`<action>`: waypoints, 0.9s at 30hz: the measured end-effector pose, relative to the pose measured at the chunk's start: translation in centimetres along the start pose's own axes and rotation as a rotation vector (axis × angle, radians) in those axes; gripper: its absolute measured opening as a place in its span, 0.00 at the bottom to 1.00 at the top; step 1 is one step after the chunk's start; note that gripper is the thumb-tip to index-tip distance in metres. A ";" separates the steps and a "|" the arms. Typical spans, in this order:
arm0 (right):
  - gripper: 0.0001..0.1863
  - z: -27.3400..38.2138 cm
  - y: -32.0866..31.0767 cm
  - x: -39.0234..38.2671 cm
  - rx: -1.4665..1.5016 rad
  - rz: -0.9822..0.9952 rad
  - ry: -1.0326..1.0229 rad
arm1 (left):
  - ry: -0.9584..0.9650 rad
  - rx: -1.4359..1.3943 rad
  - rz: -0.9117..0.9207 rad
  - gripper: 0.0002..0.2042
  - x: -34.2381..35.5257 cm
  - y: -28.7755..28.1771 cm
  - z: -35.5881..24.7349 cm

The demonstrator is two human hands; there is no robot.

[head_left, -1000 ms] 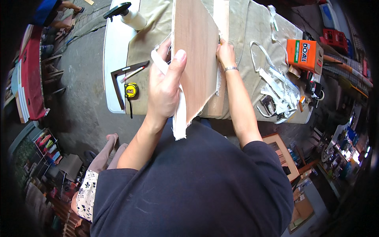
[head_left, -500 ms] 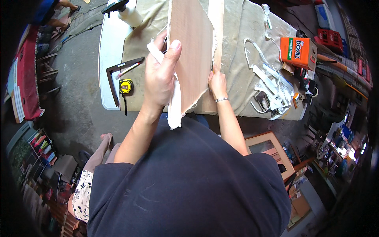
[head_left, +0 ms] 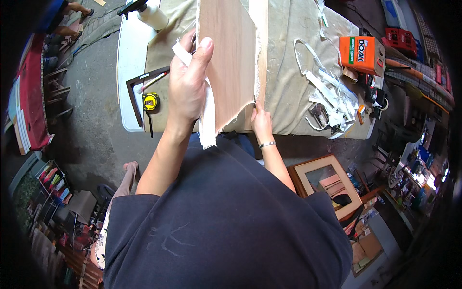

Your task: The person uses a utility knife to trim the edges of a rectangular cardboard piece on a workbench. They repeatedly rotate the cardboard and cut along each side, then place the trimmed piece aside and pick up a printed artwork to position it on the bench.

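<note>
My left hand (head_left: 186, 85) is closed round the left edge of a wooden board (head_left: 227, 62), which stands tilted up from the table. Its thumb lies along the board's face. A white cloth strip (head_left: 208, 118) passes under this hand and hangs down at the near corner, its end frayed. Threads of frayed white fabric (head_left: 258, 79) run along the board's right and lower edges. At the lower right corner, my right hand (head_left: 261, 124) is closed on a small thin tool (head_left: 254, 104) with a dark tip, its kind hard to make out. The tip meets the frayed edge.
The table's cloth (head_left: 284, 106) carries a yellow tape measure (head_left: 150, 101), a dark try square (head_left: 132, 96), a spray bottle (head_left: 153, 17), a pile of white strips (head_left: 332, 103) and an orange can (head_left: 361, 55). A wooden frame (head_left: 308, 168) stands near my right arm. Another person's leg (head_left: 126, 180) shows left.
My right hand has slid toward me along the board's right edge, down to its lower corner. My left hand keeps its hold on the board. The view has shifted slightly.
</note>
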State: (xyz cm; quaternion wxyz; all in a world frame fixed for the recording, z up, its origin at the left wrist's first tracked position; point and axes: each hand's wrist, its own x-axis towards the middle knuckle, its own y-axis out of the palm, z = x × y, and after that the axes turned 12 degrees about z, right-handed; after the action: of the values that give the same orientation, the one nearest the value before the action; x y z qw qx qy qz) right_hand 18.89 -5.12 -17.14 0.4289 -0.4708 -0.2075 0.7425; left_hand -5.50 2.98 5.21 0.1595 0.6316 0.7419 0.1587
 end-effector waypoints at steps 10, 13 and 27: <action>0.21 -1.1 1.0 -6.6 0.114 -0.144 0.034 | -0.190 0.123 0.068 0.22 0.1 -2.1 -0.3; 0.22 -3.3 -0.9 -3.1 0.370 -0.161 0.001 | -0.407 0.162 -0.019 0.22 -0.6 -4.9 -2.5; 0.24 0.3 -4.1 12.1 0.236 -0.030 0.050 | -0.217 0.350 -0.272 0.24 -7.4 -2.3 -9.5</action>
State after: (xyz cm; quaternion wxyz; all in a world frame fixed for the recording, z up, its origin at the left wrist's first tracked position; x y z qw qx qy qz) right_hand 18.14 7.19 -20.40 0.4972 -0.4322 -0.1151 0.7434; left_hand -10.56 -5.01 12.97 0.1464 0.5572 0.8148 -0.0640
